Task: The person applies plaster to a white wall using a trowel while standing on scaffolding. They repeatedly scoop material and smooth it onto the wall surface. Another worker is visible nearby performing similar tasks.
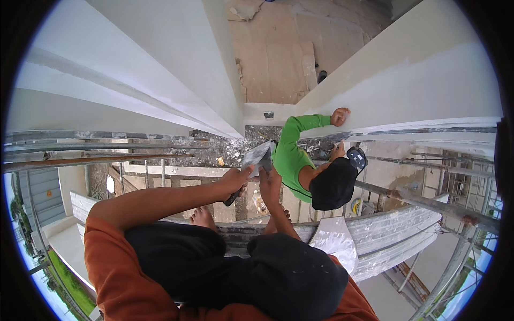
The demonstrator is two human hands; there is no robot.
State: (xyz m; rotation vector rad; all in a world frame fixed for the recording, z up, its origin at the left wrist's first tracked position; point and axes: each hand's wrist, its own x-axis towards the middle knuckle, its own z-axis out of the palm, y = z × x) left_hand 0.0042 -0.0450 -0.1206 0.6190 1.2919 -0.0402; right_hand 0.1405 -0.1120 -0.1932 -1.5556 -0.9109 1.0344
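Your flat grey metal plate [257, 153] sits just beyond both your hands, ahead of your knees, its lower edge toward you and its face smeared whitish. Your left grip [235, 181] is curled closed around a dark handle [231, 199], whose end pokes out below the fist; the fingertips on that side reach the plate's lower left edge. Your right grip [270, 183] is just beside it, under the plate's lower right part, with the upper fingers against the edge (the far fingers are hidden, so you can't tell here whether they pinch it or merely touch it).

Right of the plate, and near it, a co-worker in a green shirt [295, 155] and black cap bends over, one hand [340, 116] against the pale wall [417, 80]. Your bare feet [202, 218] show between your forearms and the scaffold planks [396, 235]. A white-smeared board [333, 242] lies across those planks to your right, well apart from your hands.
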